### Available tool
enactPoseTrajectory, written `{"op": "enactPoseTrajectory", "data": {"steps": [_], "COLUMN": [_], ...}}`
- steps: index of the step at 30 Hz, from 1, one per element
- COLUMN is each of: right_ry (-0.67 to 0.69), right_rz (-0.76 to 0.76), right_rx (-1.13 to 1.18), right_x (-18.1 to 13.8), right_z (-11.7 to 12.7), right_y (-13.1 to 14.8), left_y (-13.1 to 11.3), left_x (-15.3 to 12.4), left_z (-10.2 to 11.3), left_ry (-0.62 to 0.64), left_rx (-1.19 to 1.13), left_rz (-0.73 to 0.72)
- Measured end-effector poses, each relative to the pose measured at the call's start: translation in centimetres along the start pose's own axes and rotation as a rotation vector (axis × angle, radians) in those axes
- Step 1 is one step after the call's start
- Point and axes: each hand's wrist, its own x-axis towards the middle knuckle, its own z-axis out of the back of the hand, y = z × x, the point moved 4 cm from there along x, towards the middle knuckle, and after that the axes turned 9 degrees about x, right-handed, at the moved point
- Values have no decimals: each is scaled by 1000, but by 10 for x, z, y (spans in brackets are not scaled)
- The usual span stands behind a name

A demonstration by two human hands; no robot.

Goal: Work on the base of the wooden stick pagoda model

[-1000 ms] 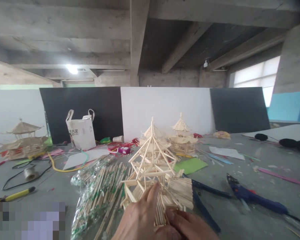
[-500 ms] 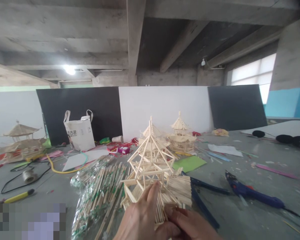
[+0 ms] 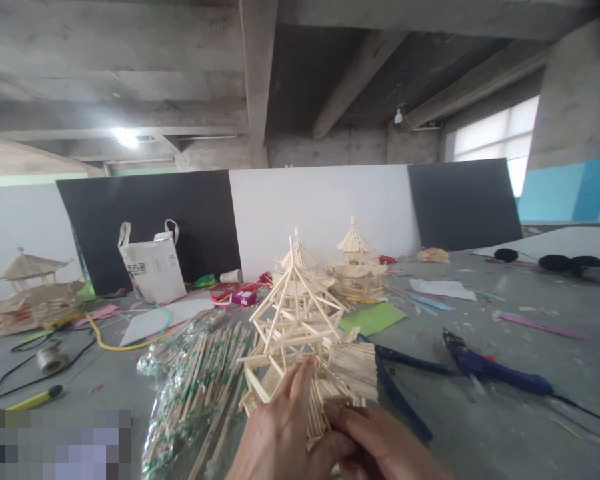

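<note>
1. My left hand [image 3: 280,433] and right hand [image 3: 380,447] clasped the stick pagoda model [image 3: 300,347], low centre of frame
2. It seemed light, brittle; best held by its thicker roof edge

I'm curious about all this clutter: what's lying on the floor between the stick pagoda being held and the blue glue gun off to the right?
In the head view, dark blue long-handled cutters lie between the stick pagoda and the blue glue gun.
</note>
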Motion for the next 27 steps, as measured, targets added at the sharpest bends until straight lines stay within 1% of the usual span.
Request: {"op": "enactPoseTrajectory", "data": {"steps": [3, 6, 10, 13, 19, 22, 27], "right_ry": [2, -19, -25, -11, -35, -46, -69], "right_rz": [-17, -32, 15, 11, -40, -62, -95], "right_rx": [19, 44, 65, 109, 101, 124, 198], "right_x": [-2, -2, 0, 3, 4, 3, 3], "right_z": [-3, -3, 0, 0, -2, -3, 0], "right_y": [3, 0, -5, -6, 2, 4, -5], "left_y": [1, 2, 0, -2, 0, 0, -3], "left_x": [-1, -1, 0, 0, -2, -2, -2], "left_z": [-1, 0, 1, 1, 0, -1, 2], "left_ry": [-13, -14, 46, 63, -3, 3, -1], "left_rx": [12, 0, 13, 26, 34, 44, 75], "left_rz": [-43, -27, -5, -11, -19, -8, -24]}}
